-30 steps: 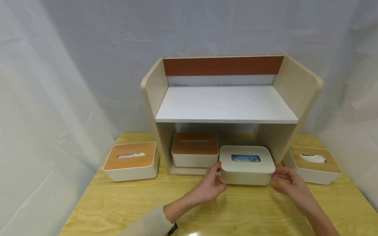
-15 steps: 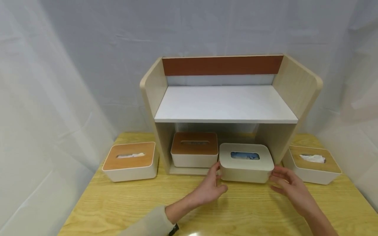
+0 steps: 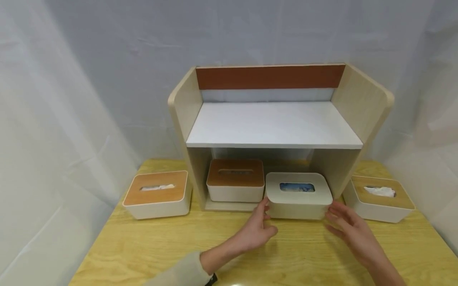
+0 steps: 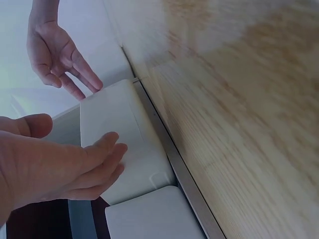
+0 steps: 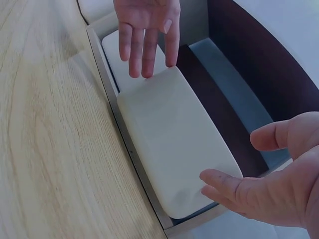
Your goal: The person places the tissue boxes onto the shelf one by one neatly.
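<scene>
A white tissue box with blue showing in its slot sits in the right half of the shelf's lower compartment. At its front left corner is my left hand, fingers extended along the box and thumb apart. My right hand has its fingertips at the opposite corner. In the left wrist view the left hand overlaps the white box. Seen from the right wrist, the right hand has straight fingers against the near end of the box.
Left of it in the compartment stands a brown-topped tissue box. Outside the two-level shelf, a tissue box with an orange-brown lid stands left and one with a tan wooden lid right. All rest on a wooden table.
The white tissue box has slid slightly back into the lower compartment, mostly in the first half second. Both hands have stayed at its corners, the right shifting slightly left.
</scene>
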A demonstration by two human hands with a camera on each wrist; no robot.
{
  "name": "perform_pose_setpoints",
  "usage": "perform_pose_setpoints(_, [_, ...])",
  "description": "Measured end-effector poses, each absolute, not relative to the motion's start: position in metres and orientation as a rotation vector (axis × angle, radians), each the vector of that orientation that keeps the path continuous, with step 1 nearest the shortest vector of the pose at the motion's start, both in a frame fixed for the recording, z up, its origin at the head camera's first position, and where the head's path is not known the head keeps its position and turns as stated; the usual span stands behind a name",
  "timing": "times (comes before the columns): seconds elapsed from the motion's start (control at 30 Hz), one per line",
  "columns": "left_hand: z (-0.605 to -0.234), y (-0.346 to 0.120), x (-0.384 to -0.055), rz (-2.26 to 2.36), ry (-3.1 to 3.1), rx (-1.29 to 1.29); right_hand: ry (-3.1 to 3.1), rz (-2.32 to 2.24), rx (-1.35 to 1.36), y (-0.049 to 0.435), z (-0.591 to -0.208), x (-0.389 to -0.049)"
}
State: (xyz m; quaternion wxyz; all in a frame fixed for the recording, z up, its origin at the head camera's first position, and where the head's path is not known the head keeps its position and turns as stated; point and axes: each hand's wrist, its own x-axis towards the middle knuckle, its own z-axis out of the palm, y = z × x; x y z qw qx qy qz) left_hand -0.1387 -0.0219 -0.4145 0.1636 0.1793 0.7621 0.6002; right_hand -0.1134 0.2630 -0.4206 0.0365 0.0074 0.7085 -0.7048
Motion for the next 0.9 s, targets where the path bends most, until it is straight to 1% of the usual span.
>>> perform_pose_setpoints(0.23, [-0.412,-0.021,-0.138,1.713,2.138,0.503,2.128,-2.260,-0.032,0.260,-0.423,-0.117])
perform_pose_setpoints(0.47, [-0.414,-0.020,-0.142,1.683,2.148,0.522,2.198,-2.121,-0.012,0.255,-0.422,-0.118])
perform_pose_setpoints(0.9, [-0.421,-0.017,-0.157,1.620,2.145,0.612,2.082,-2.111,-0.137,0.251,-0.425,-0.128])
